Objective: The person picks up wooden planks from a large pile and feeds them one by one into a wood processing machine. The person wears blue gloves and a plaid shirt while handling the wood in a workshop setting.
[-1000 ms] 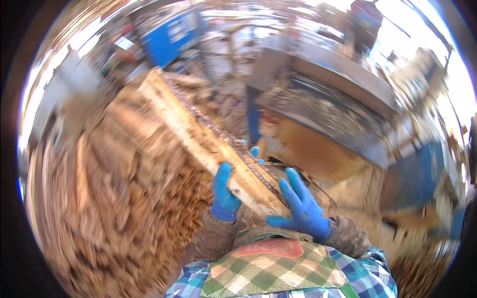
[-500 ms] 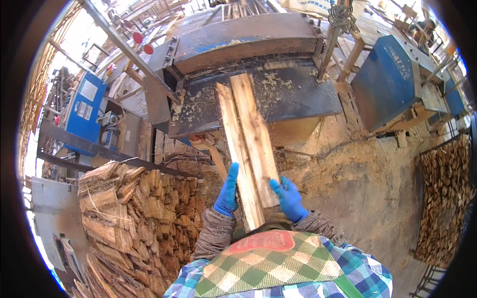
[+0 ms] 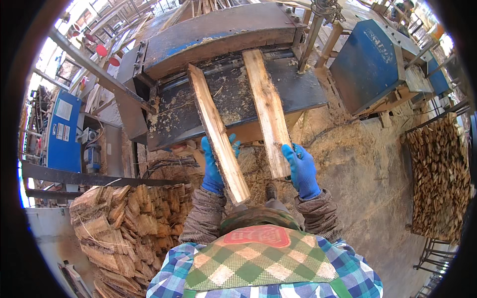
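Observation:
Two rough wooden boards with bark along their edges lie apart on the dark metal infeed table (image 3: 228, 102) of a machine. My left hand (image 3: 212, 166), in a blue glove, is closed around the near part of the left board (image 3: 216, 131), its fingertips showing on the right side. In a matching glove, my right hand (image 3: 301, 169) grips the near end of the right board (image 3: 267, 104) at its right edge. The far end of the right board reaches the roller slot under the machine's hood (image 3: 223, 37); the left board's far end stops a little short of it.
A stack of rough slabs (image 3: 129, 228) stands at the left, near a blue control cabinet (image 3: 63, 134). To the right are a blue machine housing (image 3: 370, 67) and a rack of stacked wood (image 3: 439, 179). Sawdust covers the floor (image 3: 348, 154); a metal bar (image 3: 99, 74) slants at the far left.
The two boards were side by side and are now spread apart. Both boards have moved farther onto the table, each with a hand on it. The view has shifted slightly.

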The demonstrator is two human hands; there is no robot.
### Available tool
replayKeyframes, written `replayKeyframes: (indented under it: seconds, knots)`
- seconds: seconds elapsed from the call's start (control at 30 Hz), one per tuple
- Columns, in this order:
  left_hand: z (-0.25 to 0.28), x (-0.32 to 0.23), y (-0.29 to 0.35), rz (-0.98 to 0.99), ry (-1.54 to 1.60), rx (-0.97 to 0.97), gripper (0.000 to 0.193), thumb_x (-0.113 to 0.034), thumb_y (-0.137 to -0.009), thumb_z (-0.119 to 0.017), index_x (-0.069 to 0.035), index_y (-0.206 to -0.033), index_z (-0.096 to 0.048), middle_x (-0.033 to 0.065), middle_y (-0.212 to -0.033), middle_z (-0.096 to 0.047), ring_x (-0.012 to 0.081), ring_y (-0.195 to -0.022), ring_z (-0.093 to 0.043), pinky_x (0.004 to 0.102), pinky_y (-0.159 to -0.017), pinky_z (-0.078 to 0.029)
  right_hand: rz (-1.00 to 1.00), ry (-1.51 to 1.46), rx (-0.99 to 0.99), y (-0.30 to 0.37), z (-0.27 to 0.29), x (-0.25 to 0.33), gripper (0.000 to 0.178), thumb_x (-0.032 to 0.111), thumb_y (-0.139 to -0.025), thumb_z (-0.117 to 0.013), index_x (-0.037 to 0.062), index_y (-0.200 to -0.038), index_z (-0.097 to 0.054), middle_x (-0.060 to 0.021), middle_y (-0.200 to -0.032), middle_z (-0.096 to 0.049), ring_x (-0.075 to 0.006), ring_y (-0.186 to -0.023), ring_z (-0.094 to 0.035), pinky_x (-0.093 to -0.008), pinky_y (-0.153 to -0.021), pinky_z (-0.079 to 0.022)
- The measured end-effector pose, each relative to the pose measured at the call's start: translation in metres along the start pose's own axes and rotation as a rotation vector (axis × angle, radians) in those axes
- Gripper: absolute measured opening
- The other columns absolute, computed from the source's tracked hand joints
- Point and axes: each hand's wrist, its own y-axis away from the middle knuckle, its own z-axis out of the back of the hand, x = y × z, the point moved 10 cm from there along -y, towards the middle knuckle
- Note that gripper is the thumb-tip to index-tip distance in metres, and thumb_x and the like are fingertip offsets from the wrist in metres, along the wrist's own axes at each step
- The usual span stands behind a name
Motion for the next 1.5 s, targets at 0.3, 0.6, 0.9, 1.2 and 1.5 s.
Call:
replayKeyframes:
  seconds: [0.3,0.6,0.9,1.2,1.5]
  knots:
    - [-0.036,-0.016,-0.004,-0.025,-0.04,0.0,0.093,-0.069,-0.094,-0.055,-0.017,-0.162,-0.021,0.0167,-0.161,-0.033,0.0304,-0.132,-0.053,0.0385,-0.096,-0.061,0.367,0.27,-0.346,-0.051,0.014,0.001,0.047,0.035,-0.101,-0.065,-0.0006,-0.132,-0.062,-0.013,-0.111,-0.068,-0.0217,-0.096,-0.063,-0.0376,-0.081,-0.053]
    - [-0.015,-0.005,-0.011,0.016,-0.107,-0.064,0.107,-0.078,-0.085,-0.058,-0.016,-0.163,-0.019,0.0179,-0.163,-0.03,0.0373,-0.141,-0.044,0.0434,-0.106,-0.052,0.581,0.703,-0.486,-0.158,-0.021,0.072,0.028,0.029,-0.096,-0.067,0.0087,-0.114,-0.071,-0.0144,-0.122,-0.065,-0.0347,-0.106,-0.062,-0.0473,-0.09,-0.051]
    - [-0.009,-0.004,-0.01,0.007,-0.068,-0.062,0.106,-0.077,-0.087,-0.058,-0.015,-0.163,-0.019,0.0171,-0.162,-0.033,0.0336,-0.13,-0.055,0.0415,-0.099,-0.059,0.489,0.544,-0.527,-0.2,-0.026,0.07,0.034,0.039,-0.101,-0.057,0.0135,-0.12,-0.07,-0.0122,-0.124,-0.064,-0.0332,-0.112,-0.06,-0.0474,-0.096,-0.049]
    - [-0.029,-0.015,-0.001,0.027,-0.306,-0.124,0.103,-0.075,-0.089,-0.055,-0.011,-0.162,-0.02,0.0193,-0.158,-0.037,0.0365,-0.139,-0.045,0.0423,-0.108,-0.051,0.393,-0.114,0.075,-0.14,-0.055,0.048,0.059,0.038,-0.099,-0.064,0.0065,-0.147,-0.051,-0.0168,-0.149,-0.052,-0.0328,-0.135,-0.049,-0.0444,-0.114,-0.042]
    - [-0.036,-0.013,0.017,-0.17,-0.431,-0.288,0.092,-0.029,-0.096,-0.073,-0.007,-0.163,-0.013,0.0155,-0.158,-0.037,0.0246,-0.143,-0.042,0.0389,-0.119,-0.036,0.344,0.252,-0.002,0.041,-0.049,-0.027,0.059,0.021,-0.101,-0.065,0.0173,-0.156,-0.043,-0.0188,-0.102,-0.071,-0.0127,-0.074,-0.057,-0.0327,-0.067,-0.05]
